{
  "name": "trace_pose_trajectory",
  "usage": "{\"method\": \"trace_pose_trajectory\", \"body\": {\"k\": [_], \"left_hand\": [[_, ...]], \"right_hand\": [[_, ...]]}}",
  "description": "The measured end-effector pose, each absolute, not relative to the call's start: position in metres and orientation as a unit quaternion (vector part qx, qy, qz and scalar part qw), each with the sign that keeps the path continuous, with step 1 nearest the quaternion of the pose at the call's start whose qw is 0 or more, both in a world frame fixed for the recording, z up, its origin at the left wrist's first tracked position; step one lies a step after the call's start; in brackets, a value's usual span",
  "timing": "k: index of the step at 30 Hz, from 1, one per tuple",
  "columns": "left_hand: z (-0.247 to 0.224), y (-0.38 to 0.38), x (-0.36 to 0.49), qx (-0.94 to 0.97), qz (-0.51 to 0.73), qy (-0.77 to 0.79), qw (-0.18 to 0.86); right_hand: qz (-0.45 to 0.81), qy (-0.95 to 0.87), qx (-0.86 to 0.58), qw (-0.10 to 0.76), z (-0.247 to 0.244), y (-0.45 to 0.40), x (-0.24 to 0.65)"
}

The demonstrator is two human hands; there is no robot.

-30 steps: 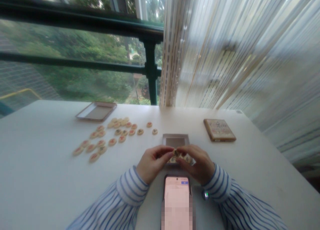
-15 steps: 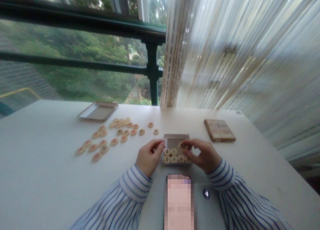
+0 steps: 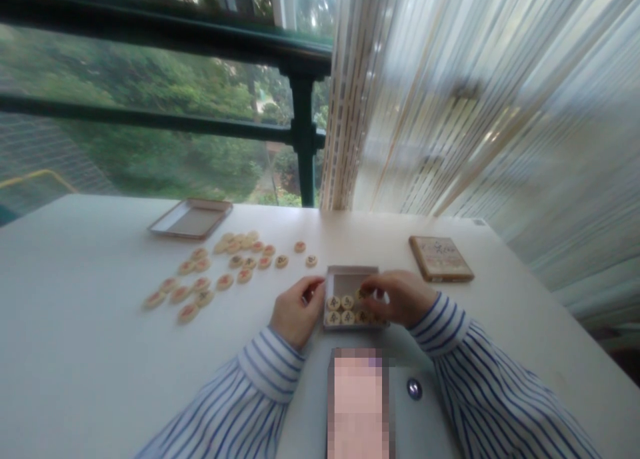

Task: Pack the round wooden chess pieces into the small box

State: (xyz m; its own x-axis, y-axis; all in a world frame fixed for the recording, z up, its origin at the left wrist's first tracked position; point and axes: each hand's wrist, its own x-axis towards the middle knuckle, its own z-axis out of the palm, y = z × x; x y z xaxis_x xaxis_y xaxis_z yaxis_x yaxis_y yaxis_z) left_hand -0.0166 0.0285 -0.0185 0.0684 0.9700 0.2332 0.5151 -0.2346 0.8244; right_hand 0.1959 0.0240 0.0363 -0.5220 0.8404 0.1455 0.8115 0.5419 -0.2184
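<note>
Right hand point(image 3: 399, 299): thumb and fingers grasp one disc point(image 3: 361, 293) at one open box point(image 3: 345, 284), which contains at least five other discs point(image 3: 341, 310). Left hand point(image 3: 297, 314): fingers curl beside the box's left wall; any grip cannot be determined.

Daylight is coming in past that green railing point(image 3: 303, 106), trees point(image 3: 200, 79) are crowding outside, and a stringy curtain point(image 3: 425, 112) is hanging behind this white table point(image 3: 90, 326).
</note>
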Motion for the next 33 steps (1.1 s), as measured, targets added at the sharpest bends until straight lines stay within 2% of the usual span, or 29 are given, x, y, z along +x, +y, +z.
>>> {"method": "trace_pose_trajectory", "body": {"k": [6,11,33], "left_hand": [[-0.0178,0.0286,-0.0160,0.676,0.390,0.561,0.276],[-0.0180,0.0280,-0.0166,0.675,0.383,0.564,0.280],[-0.0180,0.0274,-0.0162,0.676,0.384,0.564,0.280]], "right_hand": [[0.073,-0.872,-0.483,0.043,0.0396,0.0263,0.1963],[0.071,-0.874,-0.481,0.016,0.0392,0.0269,0.1953],[0.082,-0.881,-0.466,0.007,0.0334,0.0307,0.1925]]}}
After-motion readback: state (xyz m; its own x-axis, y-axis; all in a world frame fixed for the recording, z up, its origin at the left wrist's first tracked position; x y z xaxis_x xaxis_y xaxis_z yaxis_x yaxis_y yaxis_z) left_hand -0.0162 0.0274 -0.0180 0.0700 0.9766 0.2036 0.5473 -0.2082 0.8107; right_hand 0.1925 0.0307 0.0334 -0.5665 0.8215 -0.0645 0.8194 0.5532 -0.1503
